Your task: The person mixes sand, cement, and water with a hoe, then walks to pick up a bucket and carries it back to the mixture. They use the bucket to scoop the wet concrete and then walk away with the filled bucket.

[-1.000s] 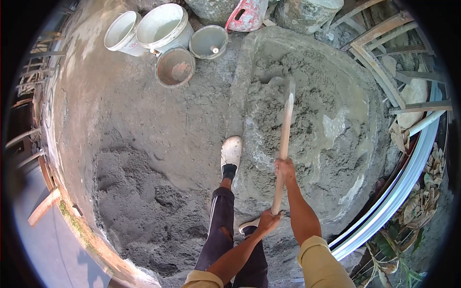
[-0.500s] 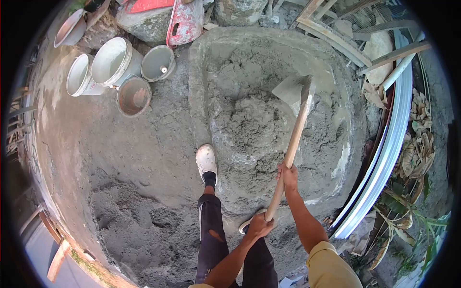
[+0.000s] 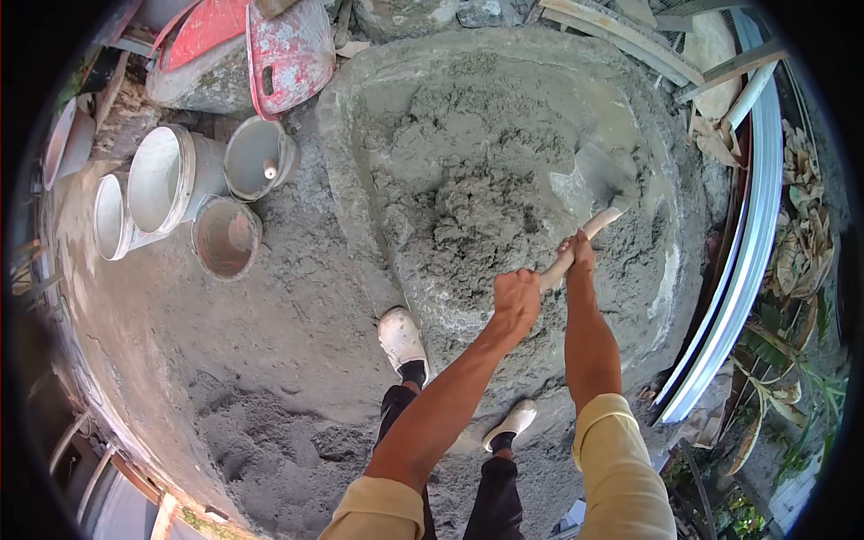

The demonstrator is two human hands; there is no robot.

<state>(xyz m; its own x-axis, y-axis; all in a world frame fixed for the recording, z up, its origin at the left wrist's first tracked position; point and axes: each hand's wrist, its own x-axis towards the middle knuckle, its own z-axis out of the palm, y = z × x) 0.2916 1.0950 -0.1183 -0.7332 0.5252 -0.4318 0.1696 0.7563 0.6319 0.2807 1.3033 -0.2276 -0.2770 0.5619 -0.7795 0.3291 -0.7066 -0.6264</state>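
Observation:
My left hand (image 3: 517,301) is wrapped round the near end of a hoe's wooden handle (image 3: 598,225). Further up the same handle, my right hand (image 3: 580,252) grips it closer to the blade. The hoe's metal blade (image 3: 601,176) lies at the right side of a heap of wet grey mortar (image 3: 477,216), its lower edge partly smeared with the mix. A low raised rim (image 3: 337,171) surrounds the mortar.
Several buckets (image 3: 162,180) stand at the left, near a red mortar-smeared plastic piece (image 3: 292,58). Dark loose sand (image 3: 270,450) lies at lower left. Metal sheets (image 3: 751,234) curve along the right. My shoes (image 3: 401,338) stand at the rim's near side.
The hoe's blade has come down onto the mortar, a little lower and further right. Both hands have moved up and forward with the handle. The view has shifted slightly.

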